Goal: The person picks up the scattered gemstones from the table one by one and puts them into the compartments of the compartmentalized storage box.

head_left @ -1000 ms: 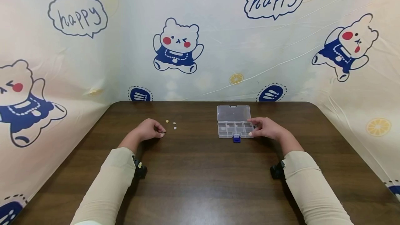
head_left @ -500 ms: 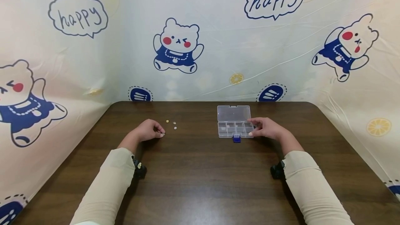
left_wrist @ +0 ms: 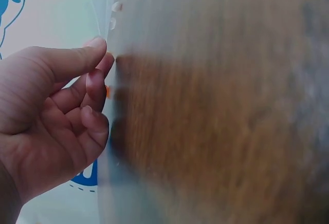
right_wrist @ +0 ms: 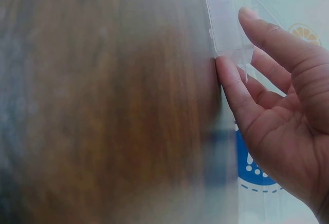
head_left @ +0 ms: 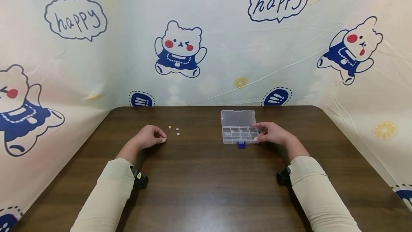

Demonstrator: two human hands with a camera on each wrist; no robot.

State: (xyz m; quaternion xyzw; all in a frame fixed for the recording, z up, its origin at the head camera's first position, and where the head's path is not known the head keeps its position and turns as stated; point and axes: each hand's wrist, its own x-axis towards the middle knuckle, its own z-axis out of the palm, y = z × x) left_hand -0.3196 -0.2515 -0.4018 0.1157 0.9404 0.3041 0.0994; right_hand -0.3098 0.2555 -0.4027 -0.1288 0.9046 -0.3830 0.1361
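Note:
My left hand (head_left: 148,136) is low over the table's left side, thumb and index fingertips pinched together. Between them is a small pale bead, mostly hidden by the fingertips. Just beyond lie a yellow bead (head_left: 170,127) and two whitish beads (head_left: 178,134). In the left wrist view an orange-yellow bead (left_wrist: 108,91) peeks out behind the curled fingers. My right hand (head_left: 273,133) holds the right end of a clear plastic compartment box (head_left: 230,141), thumb at the front corner, fingers near the hinge. Its lid (head_left: 238,118) is open, leaning back; a blue latch (head_left: 241,145) hangs in front.
The dark wooden table (head_left: 199,182) reaches back to a printed fabric backdrop (head_left: 219,53). Small pale bits (head_left: 227,134) show in the left compartments of the box. Dark wrist cameras (head_left: 140,181) are strapped under both forearms.
The head view has shifted a little, so everything sits slightly farther left and lower. My left thumb and index fingertips have drawn closer around the pale bead. My right hand stays on the box.

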